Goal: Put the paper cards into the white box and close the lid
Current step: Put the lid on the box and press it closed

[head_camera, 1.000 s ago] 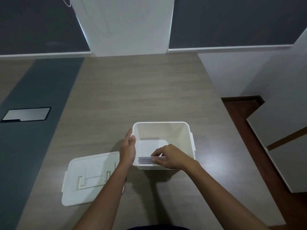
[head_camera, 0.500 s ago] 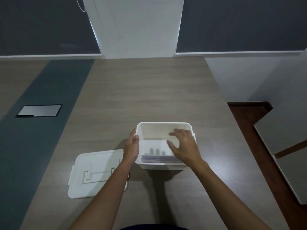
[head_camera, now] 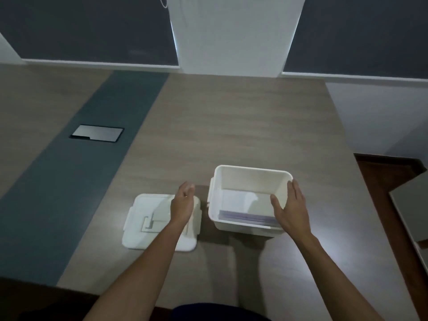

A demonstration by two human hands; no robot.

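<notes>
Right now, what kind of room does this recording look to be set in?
Probably an office or meeting room. The long wood-look table has a dark inlay strip with a flush metal cable hatch, and dark wall panels flank a white column behind it.

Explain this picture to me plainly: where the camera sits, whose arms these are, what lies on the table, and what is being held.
The camera is worn on a person's head and looks down, so the two bare arms are that person's own. On the wooden table stands an open white box with a stack of paper cards lying in its bottom. Its lid lies flat on the table, left of the box and apart from it. The left hand is open above the lid, apparently reaching for it. The right hand is open at the box's right wall. Neither hand holds anything. A dark plate is set into the table's grey strip.
</notes>
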